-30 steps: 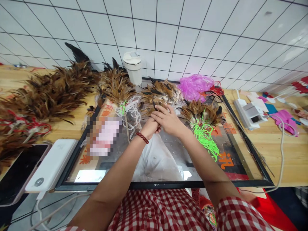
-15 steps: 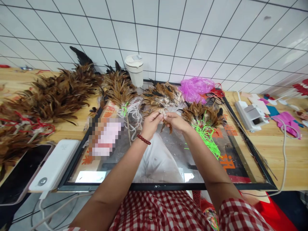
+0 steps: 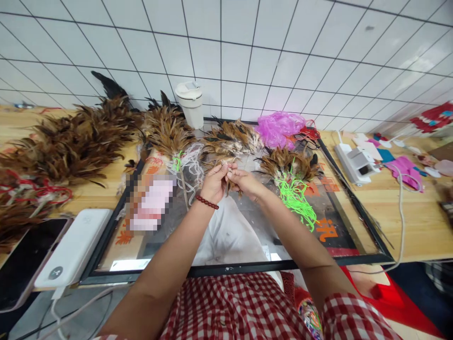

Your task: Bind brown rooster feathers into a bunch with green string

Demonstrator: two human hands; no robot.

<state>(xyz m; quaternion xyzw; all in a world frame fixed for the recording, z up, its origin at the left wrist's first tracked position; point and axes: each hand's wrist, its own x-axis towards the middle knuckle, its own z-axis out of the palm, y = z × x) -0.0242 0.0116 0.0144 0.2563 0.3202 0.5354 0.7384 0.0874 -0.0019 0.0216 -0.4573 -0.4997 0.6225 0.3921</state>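
My left hand (image 3: 215, 183) and my right hand (image 3: 244, 181) meet over the middle of the glass-topped frame. Both are closed, pinching between them a small brown feather (image 3: 230, 189) whose pale quill end is mostly covered by my fingers. Just beyond them lies a pile of loose brown feathers (image 3: 230, 137) with whitish fluffy ends. To the right of my right hand is a feather bunch (image 3: 288, 163), with bright green strings (image 3: 297, 200) spread over its near end. Left of my left hand, a feather bunch on a stick (image 3: 168, 130) lies by white cords (image 3: 193, 165).
A white lidded cup (image 3: 191, 106) stands by the tiled wall, near a pink plastic bag (image 3: 279, 128). Large feather bundles (image 3: 71, 137), a phone (image 3: 31, 257) and a white power bank (image 3: 74, 248) lie left. A white power strip (image 3: 356, 163) with a cable sits right.
The view has shifted a little to the right. My hands have drawn closer together, and the left has turned so its fingers point more upward around the feather.
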